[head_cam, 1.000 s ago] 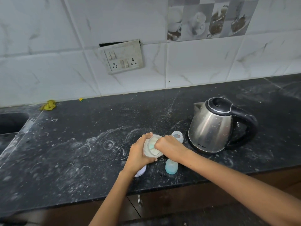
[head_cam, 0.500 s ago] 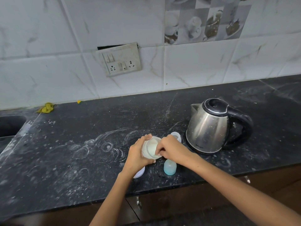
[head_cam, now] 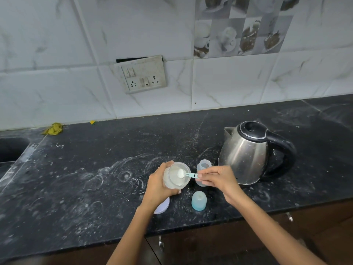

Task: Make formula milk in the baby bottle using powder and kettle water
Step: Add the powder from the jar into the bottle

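My left hand [head_cam: 157, 185] grips a clear powder jar [head_cam: 176, 178], tilted toward me over the black counter. My right hand [head_cam: 217, 178] pinches the handle of a small teal scoop [head_cam: 188, 175], whose bowl holds a heap of white powder above the jar's mouth. The open baby bottle [head_cam: 204, 165] stands just behind my right hand, partly hidden by it. Its blue cap [head_cam: 199, 201] sits upright on the counter near the front. A steel kettle [head_cam: 246, 153] with a black lid and handle stands to the right.
A white jar lid [head_cam: 162, 207] lies under my left wrist. The counter [head_cam: 95, 188] is dusted with powder marks. A sink [head_cam: 11, 150] opens at the far left, with a yellow scrap [head_cam: 53, 129] by the wall. A switch plate [head_cam: 142, 74] sits on the tiles.
My right hand has drawn back out of the jar to the right, lifting out the scoop heaped with powder. The left hand keeps holding the jar.
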